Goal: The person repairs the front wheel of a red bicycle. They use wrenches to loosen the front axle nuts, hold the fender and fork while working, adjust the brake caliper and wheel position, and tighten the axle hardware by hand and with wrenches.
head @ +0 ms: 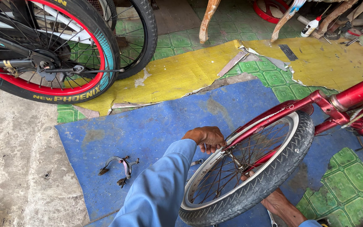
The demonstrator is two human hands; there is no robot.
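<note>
Hands (232, 166) at red bicycle's wheel (248, 168) hub.

We saw the floor (17, 168) as bare stained concrete on the left and green patterned tiles (349, 172) on the right. A worn blue mat (148, 126) lay flat on it, and we place everything else relative to that mat. Beyond its far edge lay a torn yellow sheet (181, 71), overlapping the tiles. On the mat's near left part rested a loose brake caliper (120, 166). The small bicycle wheel (253, 168) stood on the mat's right part. Far beyond the mat, near wooden furniture legs, a white bottle (310, 26) lay on the tiles.
</note>
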